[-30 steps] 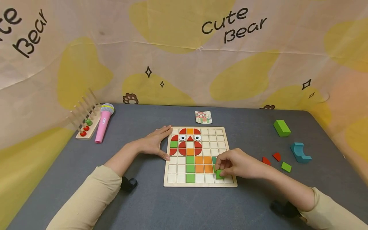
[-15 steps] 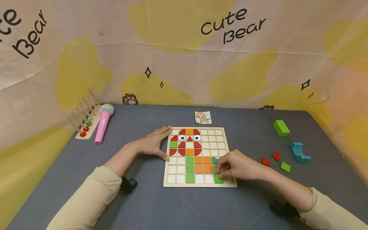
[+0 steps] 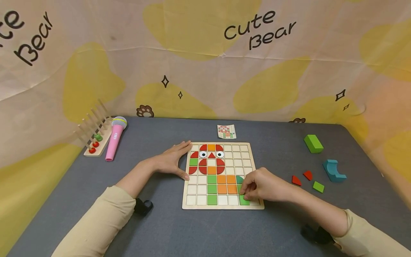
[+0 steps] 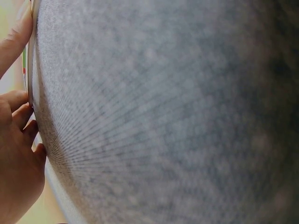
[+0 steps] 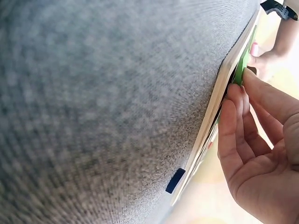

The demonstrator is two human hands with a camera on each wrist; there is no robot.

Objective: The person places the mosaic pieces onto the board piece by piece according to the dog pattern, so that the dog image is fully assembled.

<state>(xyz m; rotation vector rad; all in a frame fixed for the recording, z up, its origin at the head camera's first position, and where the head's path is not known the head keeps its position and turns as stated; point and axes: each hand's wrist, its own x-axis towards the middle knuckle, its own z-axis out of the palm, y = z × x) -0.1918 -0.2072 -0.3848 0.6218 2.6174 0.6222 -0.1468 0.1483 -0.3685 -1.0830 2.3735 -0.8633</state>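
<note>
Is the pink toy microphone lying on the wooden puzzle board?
No, the pink toy microphone lies on the grey table, left of the wooden puzzle board.

The right hand [image 3: 263, 185] covers most of the green tile [image 3: 244, 200] at the lower right of the puzzle board [image 3: 253, 206], so only a sliver of it shows. The small pattern card [image 3: 226, 131] above the board is too tiny to read. Both forearms run off the bottom edge. The left wrist view is mostly blurry gray table [image 4: 163, 112], with the left hand [image 4: 16, 154] cut off at the left edge. The right wrist view is just as blurry.
</note>
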